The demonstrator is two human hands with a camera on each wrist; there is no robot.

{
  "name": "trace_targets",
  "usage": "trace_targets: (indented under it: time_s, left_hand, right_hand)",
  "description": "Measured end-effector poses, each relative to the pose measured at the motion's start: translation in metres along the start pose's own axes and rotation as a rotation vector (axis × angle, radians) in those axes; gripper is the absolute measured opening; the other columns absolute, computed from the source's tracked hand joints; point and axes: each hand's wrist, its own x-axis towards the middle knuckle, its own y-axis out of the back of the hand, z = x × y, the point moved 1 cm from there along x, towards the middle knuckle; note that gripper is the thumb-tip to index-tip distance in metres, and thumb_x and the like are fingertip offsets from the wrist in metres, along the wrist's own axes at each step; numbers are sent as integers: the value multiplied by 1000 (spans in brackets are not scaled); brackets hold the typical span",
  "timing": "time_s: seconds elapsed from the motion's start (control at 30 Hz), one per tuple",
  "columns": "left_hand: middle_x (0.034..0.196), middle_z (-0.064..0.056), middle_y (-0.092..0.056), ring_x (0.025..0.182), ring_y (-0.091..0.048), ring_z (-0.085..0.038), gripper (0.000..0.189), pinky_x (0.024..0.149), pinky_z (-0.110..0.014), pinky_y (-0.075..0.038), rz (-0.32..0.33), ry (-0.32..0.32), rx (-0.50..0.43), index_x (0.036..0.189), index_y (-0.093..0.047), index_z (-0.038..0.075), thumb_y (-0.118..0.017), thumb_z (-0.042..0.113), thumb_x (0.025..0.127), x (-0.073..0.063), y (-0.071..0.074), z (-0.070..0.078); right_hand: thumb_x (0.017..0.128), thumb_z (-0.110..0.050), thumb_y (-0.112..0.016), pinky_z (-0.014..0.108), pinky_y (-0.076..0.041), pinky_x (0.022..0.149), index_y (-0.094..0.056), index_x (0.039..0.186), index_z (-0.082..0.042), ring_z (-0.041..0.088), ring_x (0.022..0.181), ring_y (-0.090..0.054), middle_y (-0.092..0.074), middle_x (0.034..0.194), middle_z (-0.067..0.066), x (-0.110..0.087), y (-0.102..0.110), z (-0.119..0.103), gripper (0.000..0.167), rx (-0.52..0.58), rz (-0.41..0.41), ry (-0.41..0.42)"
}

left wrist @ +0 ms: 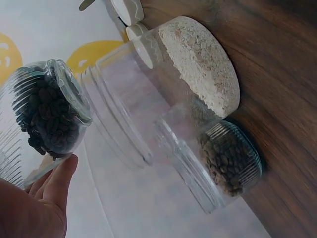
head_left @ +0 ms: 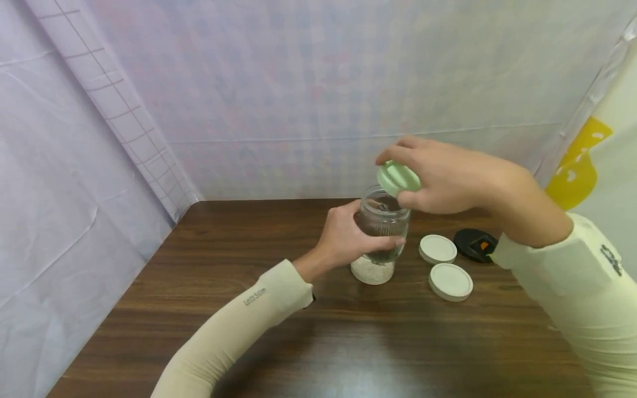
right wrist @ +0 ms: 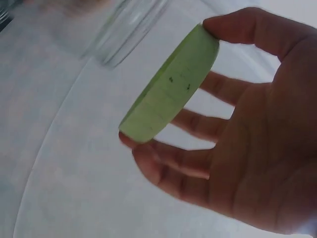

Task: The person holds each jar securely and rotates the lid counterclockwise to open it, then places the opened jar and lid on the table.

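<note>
My left hand (head_left: 348,235) grips a ribbed glass jar (head_left: 384,224), raised in front of the other jars. Dark coffee beans (left wrist: 47,116) show inside it in the left wrist view, where the jar leans and its mouth is uncovered. My right hand (head_left: 443,174) holds a light green lid (right wrist: 171,87) by its rim, thumb on one side and fingertips on the other. The lid is tilted close above the jar's mouth, apart from the glass in the right wrist view.
A wide clear jar of pale flakes (left wrist: 198,64) stands on the wooden table (head_left: 209,276) beside a smaller ribbed jar of brown beans (left wrist: 230,163). Two white lids (head_left: 438,249) and a black object with an orange mark (head_left: 470,243) lie to the right. A pale curtain (head_left: 278,110) hangs behind.
</note>
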Motion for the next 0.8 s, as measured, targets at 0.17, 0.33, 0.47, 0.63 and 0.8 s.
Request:
trace_targets:
  time_s: [0.17,0.33,0.47,0.63,0.8]
  left_hand:
    - [97,11,-75,83,-69,0,57,69,-23,-56,33,-12,-13,113,-72,24,-91,53,68,-1,9,-5]
    - [99,11,-75,87,-69,0,57,72,-23,-57,58,-14,-17,113,-71,23,-91,53,68,-2,18,-11]
    - [98,12,-75,88,-69,0,55,74,-25,-57,75,8,-10,111,-72,23,-91,52,68,-4,29,-13]
    - [101,11,-75,93,-68,-2,58,78,-28,-57,107,49,13,113,-71,23,-91,53,68,-7,42,-19]
    - [104,9,-73,95,-67,-6,62,79,-31,-56,159,110,50,117,-69,20,-90,55,69,-11,50,-27]
  right_hand:
    - [94,-34,-65,47,-52,78,-47,145,-15,31,102,-59,-50,137,19,0,-9,31,57,-21,-15,-117]
    - [94,-47,-67,48,-51,74,-51,137,-9,33,95,-60,-57,123,23,-7,-31,65,59,-29,-24,-202]
    - [94,-54,-65,46,-50,70,-52,132,-8,31,90,-60,-58,120,23,-19,-51,87,62,8,-57,-270]
    - [94,-56,-63,60,-50,79,-49,133,-3,44,102,-63,-53,129,32,-37,-82,113,68,24,-116,-321]
    - [96,-48,-64,56,-52,73,-45,133,3,45,95,-64,-45,129,42,-56,-111,136,65,62,-197,-351]
